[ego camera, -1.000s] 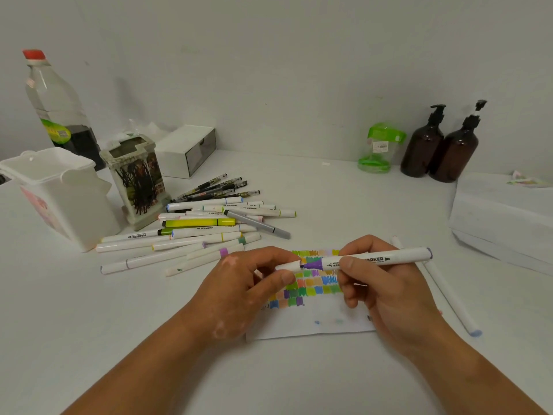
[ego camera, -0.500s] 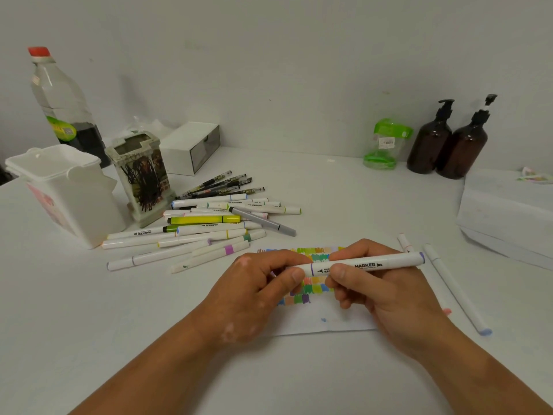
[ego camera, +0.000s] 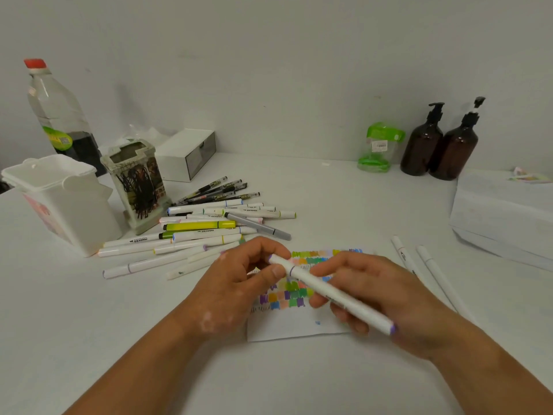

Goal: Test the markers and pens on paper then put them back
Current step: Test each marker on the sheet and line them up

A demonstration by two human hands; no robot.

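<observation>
Over the paper (ego camera: 287, 329), the right hand (ego camera: 374, 295) gripped the marker (ego camera: 359, 313) by its barrel while the left hand (ego camera: 239, 283) pinched its far-left end, where a half-seated cap could let the tip dry.

Two hands, the left hand (ego camera: 236, 283) and the right hand (ego camera: 383, 295), are gripping one purple-banded marker (ego camera: 329, 290) over one sheet of paper (ego camera: 287, 327). Two spare markers (ego camera: 431, 262) are lying to the right. Leftward, over ten white markers (ego camera: 206, 235) are overlapping, too tangled for an exact count, alongside one yellow highlighter (ego camera: 200, 226), one grey pen (ego camera: 260, 226) and four or five black gel pens (ego camera: 215, 188). Two brown pump bottles (ego camera: 422, 145), one green-lidded jar (ego camera: 378, 148), one red-capped bottle (ego camera: 59, 115), one white tub (ego camera: 71, 205), one pen holder (ego camera: 140, 187) and one white box (ego camera: 188, 154) are standing behind.
</observation>
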